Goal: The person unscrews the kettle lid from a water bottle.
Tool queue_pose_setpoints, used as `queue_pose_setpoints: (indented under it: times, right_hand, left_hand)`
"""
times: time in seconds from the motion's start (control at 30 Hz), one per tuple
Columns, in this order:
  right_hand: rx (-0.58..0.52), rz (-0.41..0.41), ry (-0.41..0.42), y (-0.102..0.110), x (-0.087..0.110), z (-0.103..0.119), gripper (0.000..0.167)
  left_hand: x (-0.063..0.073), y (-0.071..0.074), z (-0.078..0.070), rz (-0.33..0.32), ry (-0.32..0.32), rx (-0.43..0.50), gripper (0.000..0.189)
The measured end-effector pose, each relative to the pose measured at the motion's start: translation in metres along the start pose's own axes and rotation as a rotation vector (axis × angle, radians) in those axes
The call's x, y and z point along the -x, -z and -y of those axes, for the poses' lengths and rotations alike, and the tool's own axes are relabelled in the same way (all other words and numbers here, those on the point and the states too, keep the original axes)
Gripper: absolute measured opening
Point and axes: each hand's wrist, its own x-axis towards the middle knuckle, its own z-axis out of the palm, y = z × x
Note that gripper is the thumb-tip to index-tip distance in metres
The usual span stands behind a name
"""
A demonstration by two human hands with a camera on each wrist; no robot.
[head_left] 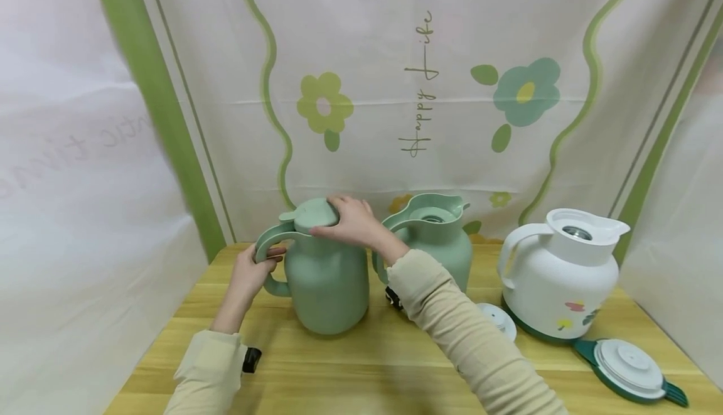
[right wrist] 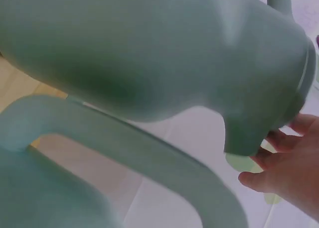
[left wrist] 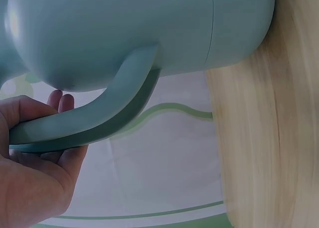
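A light green vacuum jug (head_left: 327, 283) stands upright on the wooden table at left, its green lid (head_left: 314, 213) seated on the top. My left hand (head_left: 251, 272) grips the jug's handle (left wrist: 109, 106), fingers curled round its upper part. Over the lid's spout side reaches my right hand (head_left: 357, 221), thumb on the near edge and fingers on the far edge, holding it. In the right wrist view the fingertips (right wrist: 249, 180) lie beside the spout and rim, partly hidden behind them.
Just right stands a second green jug (head_left: 443, 248), lidless, behind my right forearm. Farther right is a white jug (head_left: 565, 283) with an open mouth. Its front holds a white and dark green lid (head_left: 629, 365) and a white round piece (head_left: 496, 321). A patterned curtain (head_left: 373, 38) hangs behind.
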Motion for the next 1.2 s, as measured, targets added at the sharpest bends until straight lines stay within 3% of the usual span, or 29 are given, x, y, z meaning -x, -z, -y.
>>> queue_pose_setpoints:
  times: [0.27,0.6,0.87,1.0,1.2]
  right_hand:
    - [0.010,-0.095,-0.026,-0.014,-0.003,0.008,0.086]
    - [-0.038,-0.142,-0.068,-0.008,0.001,0.002,0.092]
    - [-0.094,-0.172,-0.049,-0.002,0.002,-0.008,0.071]
    - [-0.111,-0.155,-0.023,0.001,0.003,-0.012,0.067]
    - [-0.130,-0.023,0.016,0.009,0.006,-0.017,0.072]
  left_hand:
    - [-0.001,-0.001,0.001,0.003,0.003,0.007,0.044]
    - [0.000,-0.001,0.000,-0.003,-0.007,0.005,0.045]
    - [0.000,0.000,0.002,-0.012,-0.017,-0.007,0.046]
    - [0.001,0.000,0.002,-0.014,-0.022,-0.011,0.045]
    - [0.001,0.000,0.001,-0.008,-0.018,0.005,0.046]
